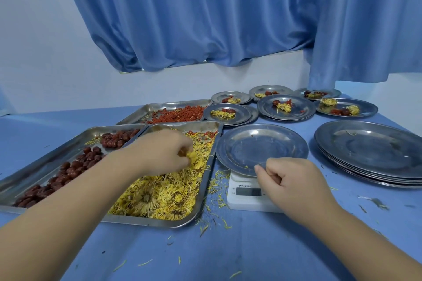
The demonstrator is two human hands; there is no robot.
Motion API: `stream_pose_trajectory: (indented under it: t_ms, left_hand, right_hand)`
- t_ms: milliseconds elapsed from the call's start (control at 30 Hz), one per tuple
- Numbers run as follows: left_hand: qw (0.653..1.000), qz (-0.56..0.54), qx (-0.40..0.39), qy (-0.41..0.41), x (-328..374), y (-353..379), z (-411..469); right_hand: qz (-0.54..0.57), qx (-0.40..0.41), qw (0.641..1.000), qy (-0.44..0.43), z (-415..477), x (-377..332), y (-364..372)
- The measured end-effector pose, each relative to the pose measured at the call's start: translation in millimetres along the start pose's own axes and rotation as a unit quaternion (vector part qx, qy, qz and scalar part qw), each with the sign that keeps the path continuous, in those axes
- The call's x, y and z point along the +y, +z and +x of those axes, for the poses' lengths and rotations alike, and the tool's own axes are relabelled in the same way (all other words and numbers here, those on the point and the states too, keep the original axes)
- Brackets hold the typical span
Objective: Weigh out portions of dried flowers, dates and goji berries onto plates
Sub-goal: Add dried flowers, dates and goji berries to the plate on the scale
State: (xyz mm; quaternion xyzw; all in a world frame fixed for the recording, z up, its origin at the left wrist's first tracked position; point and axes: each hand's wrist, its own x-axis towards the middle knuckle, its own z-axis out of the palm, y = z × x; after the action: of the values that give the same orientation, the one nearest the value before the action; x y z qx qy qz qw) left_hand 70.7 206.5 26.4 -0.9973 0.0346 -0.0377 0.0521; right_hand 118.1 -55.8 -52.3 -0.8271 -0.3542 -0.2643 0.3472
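Note:
My left hand (164, 151) reaches into the steel tray of yellow dried flowers (159, 194) and pinches a dried flower (191, 157) between its fingertips. My right hand (294, 181) pinches the near rim of an empty steel plate (262, 146) that sits on a white kitchen scale (247, 196). A tray of dark red dates (75, 166) lies to the left. Behind them a tray of orange goji berries (180, 113) rests on the blue table.
Several filled plates (285, 105) with flowers, dates and berries stand at the back right. A stack of empty plates (370, 150) sits at the right. Loose petals (217, 189) litter the blue tablecloth around the trays. A blue curtain (205, 18) hangs behind.

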Motion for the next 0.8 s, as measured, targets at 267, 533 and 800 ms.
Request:
stream_pose_trajectory:
  t_ms: [267,533,800]
  left_hand:
    - [0.991,-0.114,0.025,-0.063,-11,-9,8]
    - [0.993,0.053,-0.083,-0.07,-7,19,21]
    - [0.998,-0.001,-0.033,-0.06,-13,6,17]
  right_hand:
    - [0.004,-0.005,1.0,-0.001,0,-1,2]
    - [0.006,-0.011,1.0,-0.011,1,1,1]
    - [0.005,-0.012,1.0,-0.001,0,0,1]
